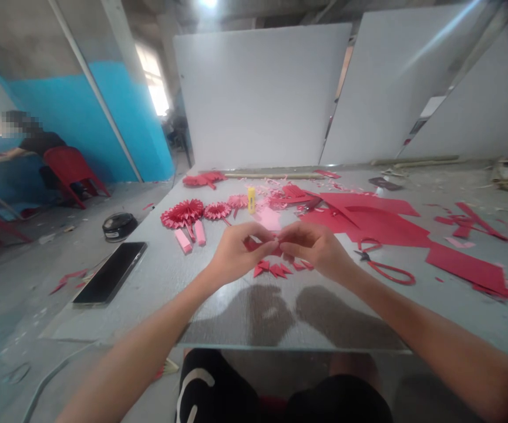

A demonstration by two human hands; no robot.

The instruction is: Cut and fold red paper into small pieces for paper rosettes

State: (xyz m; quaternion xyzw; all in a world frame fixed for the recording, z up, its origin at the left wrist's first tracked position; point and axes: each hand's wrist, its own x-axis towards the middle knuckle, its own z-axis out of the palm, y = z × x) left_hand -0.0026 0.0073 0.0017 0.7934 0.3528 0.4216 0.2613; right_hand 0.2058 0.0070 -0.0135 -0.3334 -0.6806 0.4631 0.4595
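My left hand [240, 249] and my right hand [313, 245] meet over the middle of the table, thumbs and fingertips pinched together. Between them is a small piece of red paper [275, 251], partly hidden by the fingers. Just below the hands lie several small folded red paper pieces [278, 270]. Pink paper [269, 218] and a yellow glue stick [251, 200], standing upright, are beyond my left hand. Red-handled scissors [388, 271] rest on the table to the right of my right hand.
Pleated red paper fans [182, 214] and pink strips [183, 241] lie left. A phone [111, 275] sits near the table's left edge. Red sheets [381, 226] and scraps cover the right side. White panels [262, 100] stand behind. A person [42, 141] sits far left.
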